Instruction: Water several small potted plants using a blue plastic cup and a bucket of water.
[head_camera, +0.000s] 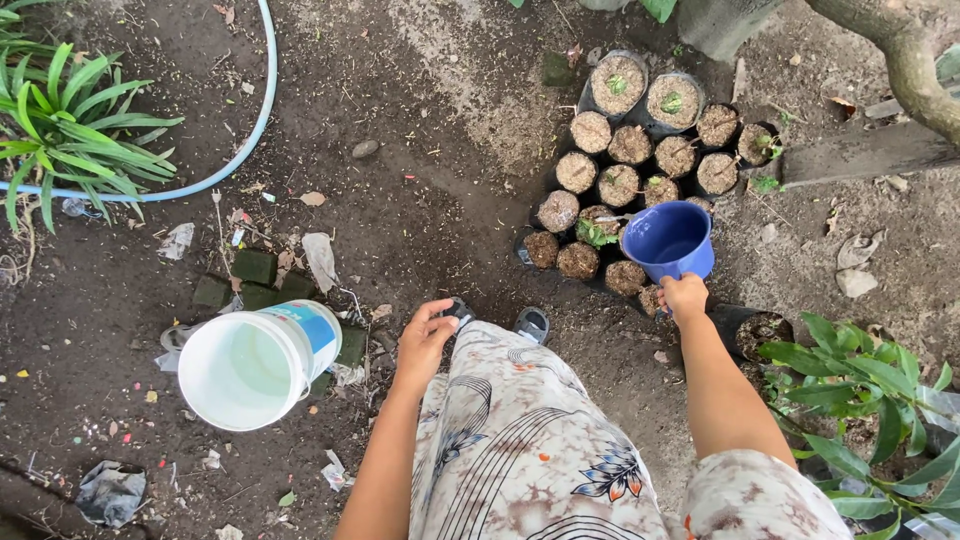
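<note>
Watering looks about midway to me: my right hand (685, 296) grips the blue cup (668, 240) over the near seedling bags (630, 150), my left hand (425, 340) hangs loosely open and empty beside the white bucket (255, 365), far bags seemingly dry.

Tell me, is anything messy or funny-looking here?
Yes. Scraps of plastic and paper litter lie scattered on the dirt around the white bucket, and a crumpled grey bag sits at the lower left. The blue cup in the right hand is tipped over the seedling bags.
</note>
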